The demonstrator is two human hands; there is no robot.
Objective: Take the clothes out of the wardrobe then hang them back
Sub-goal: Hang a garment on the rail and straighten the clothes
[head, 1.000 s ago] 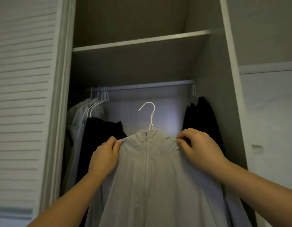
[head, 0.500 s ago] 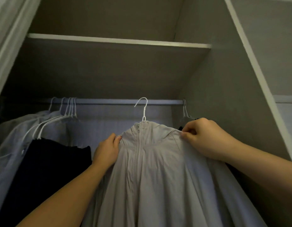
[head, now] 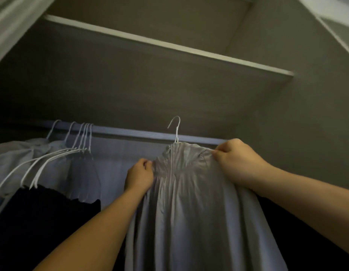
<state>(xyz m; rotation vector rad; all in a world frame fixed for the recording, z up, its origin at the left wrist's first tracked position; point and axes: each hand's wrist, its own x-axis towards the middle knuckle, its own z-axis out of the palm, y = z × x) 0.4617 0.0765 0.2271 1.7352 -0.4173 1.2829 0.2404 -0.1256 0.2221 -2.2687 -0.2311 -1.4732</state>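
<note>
Overhead, in the head view, both hands are holding a grey jacket [head: 189,202] up at the rail [head: 130,132] inside the wardrobe. The left hand [head: 139,174] is gripping one shoulder at about 8 o'clock from the collar, fingers curled into the cloth. The right hand [head: 238,161] is pinching the other shoulder at about 3 o'clock, thumb and fingers closed on a fold.

The jacket is hanging straight down between the forearms, zip facing the camera, its long axis running 12 to 6. From the collar the hanger's white hook [head: 174,127] is sticking up at 12 o'clock. Its stem is crossing the rail, its curve is showing above the rail line, and its open end is turning toward 9 o'clock. Whether the hook is already over the rail or only in front of it cannot be told.

The rail is running roughly 9 to 3, just beyond both hands, and the right hand is lying nearer its line. Toward 9 o'clock white hangers [head: 79,137] are carrying pale clothes, with a black garment [head: 42,222] below them. A shelf [head: 169,45] is spanning above.

Seemingly the jacket is being hung back, so the hook probably needs to go deeper and drop onto the free stretch of rail.
</note>
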